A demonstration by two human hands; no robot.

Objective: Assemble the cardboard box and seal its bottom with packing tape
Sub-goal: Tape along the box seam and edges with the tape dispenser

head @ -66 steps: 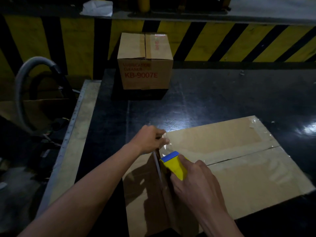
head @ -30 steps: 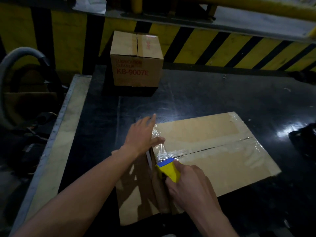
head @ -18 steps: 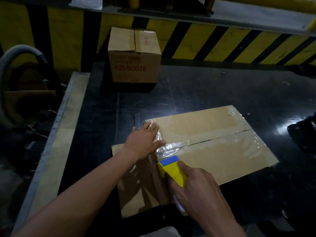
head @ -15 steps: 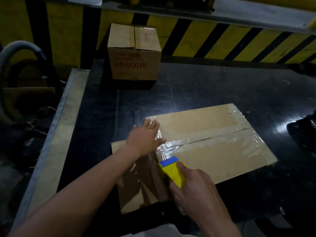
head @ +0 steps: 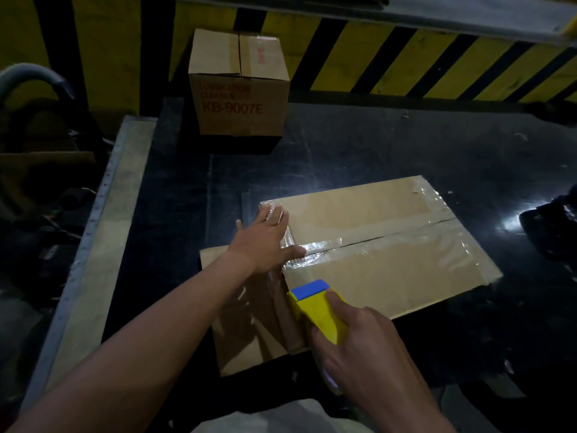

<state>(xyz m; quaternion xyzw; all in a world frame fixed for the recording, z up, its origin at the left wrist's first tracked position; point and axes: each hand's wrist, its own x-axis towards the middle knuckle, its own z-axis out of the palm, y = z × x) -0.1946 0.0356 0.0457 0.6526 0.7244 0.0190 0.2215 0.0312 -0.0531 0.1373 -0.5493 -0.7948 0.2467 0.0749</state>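
A: Nearest? Right hand (head: pixel 371 348), low and right of centre, fingers wrapped tight round a yellow tape dispenser (head: pixel 318 310) with a blue front edge.

B: Set where?

A: At the near left corner of the cardboard box (head: pixel 374 245), blue edge touching the top face just beside the corner.

B: And further out?

A: Left hand (head: pixel 265 239), flat and spread, gripping nothing, palm pressed on the box's left edge over shiny clear tape (head: pixel 318 246). Thumb laid along the taped seam.

B: The box itself?

A: Lying on a dark glossy table (head: pixel 359 157), flaps folded shut, seam running left to right with tape along it and more tape across the right end.

B: Beyond that?

A: A smaller closed carton (head: pixel 239 85) printed KB-9007E, well apart, at the table's far edge. Behind, a yellow-and-black striped wall (head: pixel 421 57). Far left, a grey curved hose (head: pixel 31 76).
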